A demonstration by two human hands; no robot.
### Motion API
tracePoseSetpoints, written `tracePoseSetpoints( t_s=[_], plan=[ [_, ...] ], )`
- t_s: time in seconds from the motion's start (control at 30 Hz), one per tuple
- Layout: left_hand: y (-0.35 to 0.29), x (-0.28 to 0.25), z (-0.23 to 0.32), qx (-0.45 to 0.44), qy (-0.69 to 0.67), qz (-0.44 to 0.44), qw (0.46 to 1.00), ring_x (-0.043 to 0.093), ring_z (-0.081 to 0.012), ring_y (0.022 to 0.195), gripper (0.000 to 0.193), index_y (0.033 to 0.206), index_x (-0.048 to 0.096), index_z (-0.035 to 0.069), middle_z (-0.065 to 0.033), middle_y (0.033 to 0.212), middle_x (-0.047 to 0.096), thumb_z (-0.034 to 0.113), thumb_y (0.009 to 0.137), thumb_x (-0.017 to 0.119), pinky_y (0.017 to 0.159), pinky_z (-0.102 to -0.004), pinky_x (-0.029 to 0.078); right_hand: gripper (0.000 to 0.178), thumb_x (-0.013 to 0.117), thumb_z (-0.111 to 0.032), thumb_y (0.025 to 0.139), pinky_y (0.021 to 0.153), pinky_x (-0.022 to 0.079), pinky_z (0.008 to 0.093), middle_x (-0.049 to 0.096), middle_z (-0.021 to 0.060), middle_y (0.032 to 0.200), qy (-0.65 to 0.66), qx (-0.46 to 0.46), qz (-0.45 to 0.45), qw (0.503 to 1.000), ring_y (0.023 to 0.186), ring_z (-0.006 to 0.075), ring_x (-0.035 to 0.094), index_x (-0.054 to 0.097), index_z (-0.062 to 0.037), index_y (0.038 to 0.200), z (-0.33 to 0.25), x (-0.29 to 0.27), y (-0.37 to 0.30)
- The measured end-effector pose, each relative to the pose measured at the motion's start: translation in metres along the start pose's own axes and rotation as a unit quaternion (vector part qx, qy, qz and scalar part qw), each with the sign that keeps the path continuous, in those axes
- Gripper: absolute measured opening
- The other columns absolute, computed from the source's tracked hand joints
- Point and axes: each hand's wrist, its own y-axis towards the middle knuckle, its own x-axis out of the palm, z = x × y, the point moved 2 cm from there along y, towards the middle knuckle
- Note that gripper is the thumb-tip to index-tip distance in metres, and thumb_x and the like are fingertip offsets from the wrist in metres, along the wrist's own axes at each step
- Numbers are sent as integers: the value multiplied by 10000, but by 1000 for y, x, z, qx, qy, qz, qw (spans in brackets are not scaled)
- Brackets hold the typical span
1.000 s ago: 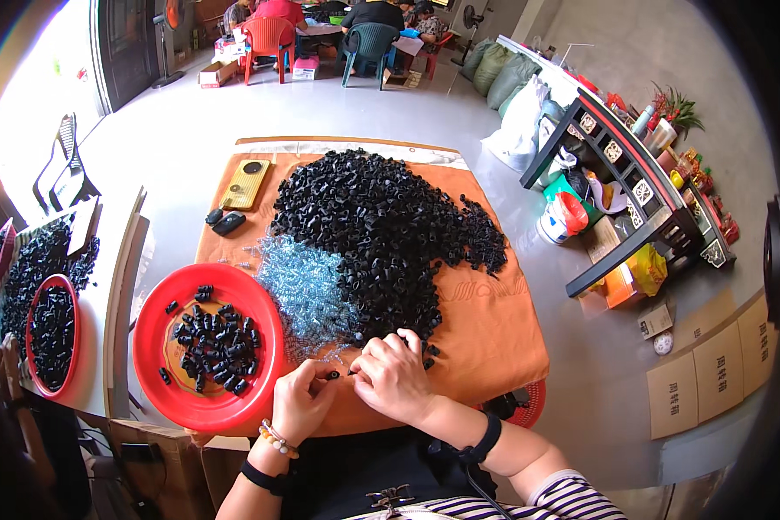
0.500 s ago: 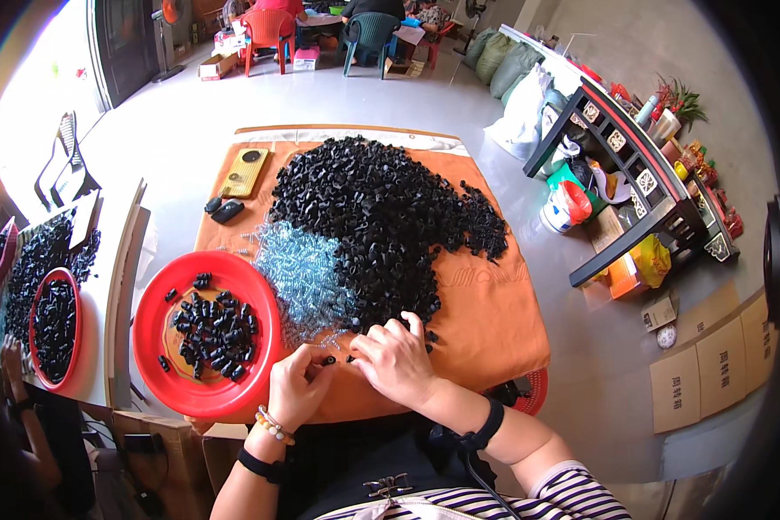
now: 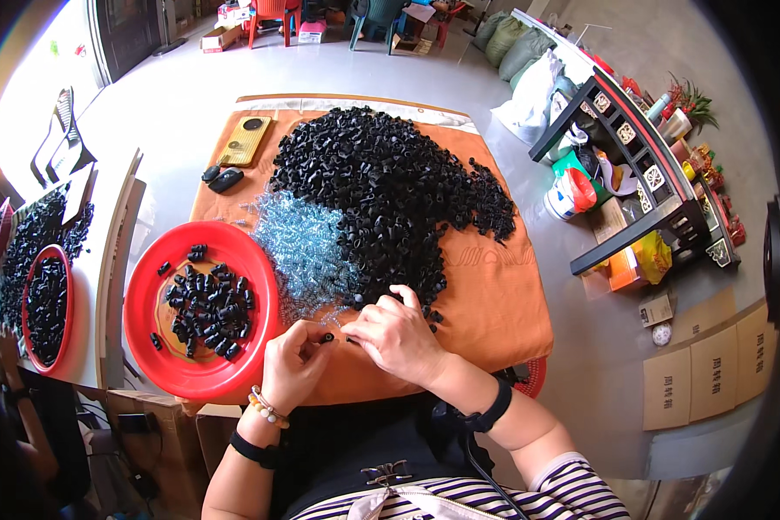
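Observation:
Near the front edge of the orange-covered table [image 3: 485,295], my left hand [image 3: 293,362] pinches a small black hollow plastic part [image 3: 327,337], its open end facing right. Just across from it, my right hand [image 3: 400,336] is closed in a pinch on a small dark piece [image 3: 352,340], too small to make out in detail. The two pieces are a short gap apart. Beyond my hands lies a large heap of small black plastic parts [image 3: 364,173]. A pile of shiny metal springs [image 3: 303,238] adjoins its left side. Left of my left hand, a red round tray [image 3: 139,303] holds many black cylindrical pieces.
A yellow box-shaped device [image 3: 245,141] and black oval objects [image 3: 225,180] lie at the table's far left. On another table at left, a person's hand [image 3: 7,347] is by a red basin [image 3: 71,316] of black parts. A dark wooden stand [image 3: 637,234] is at right.
The view has tilted, so the table and heap sit higher in the picture. My hands keep nearly the same pose, with the two small pieces still held facing each other.

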Motion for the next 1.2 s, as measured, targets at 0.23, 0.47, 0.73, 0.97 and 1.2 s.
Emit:
tracePoseSetpoints(
  t_s=[0.23, 0.47, 0.73, 0.97, 1.2],
  plan=[
    [0, 0, -3, -4, -1, 1, 1000, 599, -69, 569, 151, 931, 655, 9, -45, 733, 676, 56, 819, 745, 534, -225, 477, 57, 690, -154, 832, 974, 384, 456, 655, -3, 826, -38, -45, -31, 998, 859, 175, 602, 728, -144, 874, 2, 5, 0],
    [0, 0, -1, 10, -2, -8, 1000, 549, -21, 592, 146, 946, 648, -5, 10, 722, 623, 53, 849, 741, 535, -190, 445, 45, 702, -176, 832, 823, 388, 386, 661, 15, 766, -14, -30, -41, 999, 776, 185, 620, 708, -132, 832, 5, 7, -1],
    [0, -1, -2, -1, 1, -1, 1000, 562, -63, 551, 149, 915, 657, 10, -28, 704, 650, 77, 826, 755, 522, -225, 458, 104, 676, -117, 776, 819, 397, 377, 667, 16, 802, 20, -42, -75, 996, 816, 193, 622, 734, -138, 861, 12, -1, 5],
    [0, -2, 1, -3, 7, -7, 1000, 564, -74, 557, 147, 909, 656, 10, -30, 712, 647, 77, 824, 755, 530, -228, 461, 69, 699, -141, 774, 839, 406, 379, 657, 2, 817, -13, -45, -103, 994, 820, 190, 620, 727, -141, 837, 8, 3, 7],
    [1, -2, 3, 17, 13, 1, 1000, 563, -72, 563, 141, 913, 659, 10, -33, 716, 650, 70, 825, 751, 534, -228, 463, 141, 628, -101, 824, 889, 410, 395, 645, 40, 784, 68, -51, -62, 994, 812, 217, 630, 751, -147, 875, 9, -8, 3]
  ],
)
